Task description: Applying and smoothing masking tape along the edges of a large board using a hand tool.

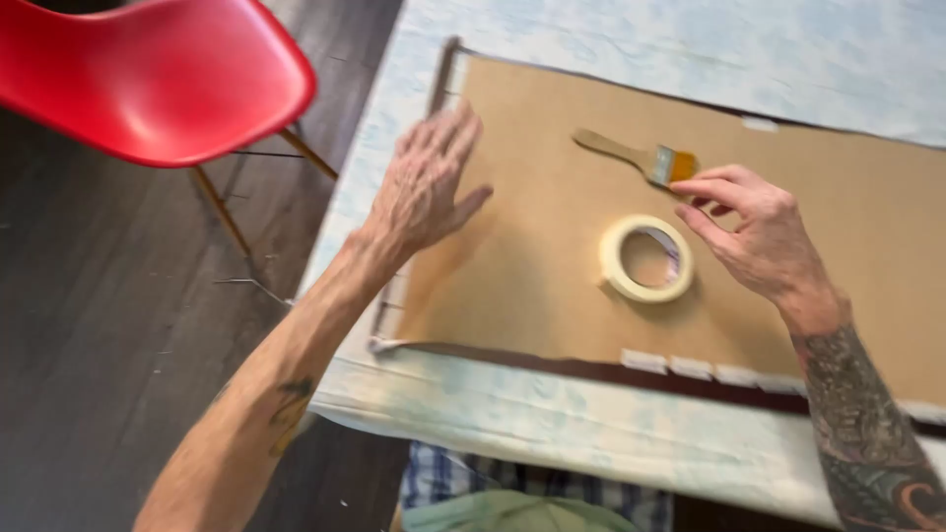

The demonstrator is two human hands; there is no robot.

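We look down on a table draped in a pale blue-white cloth (552, 419), where a sheet of brown paper (532, 256) covers a dark frame (591, 369), held along its near edge by short strips of white tape (690, 366). Our left hand (424, 182) lies flat and spread on the paper's left edge. Our right hand (754, 232), fingers loosely curled, reaches the bristle end of a wooden-handled paintbrush (636, 156). A roll of masking tape (645, 258) rests between the hands. A red chair (158, 74) stands on the dark floor.
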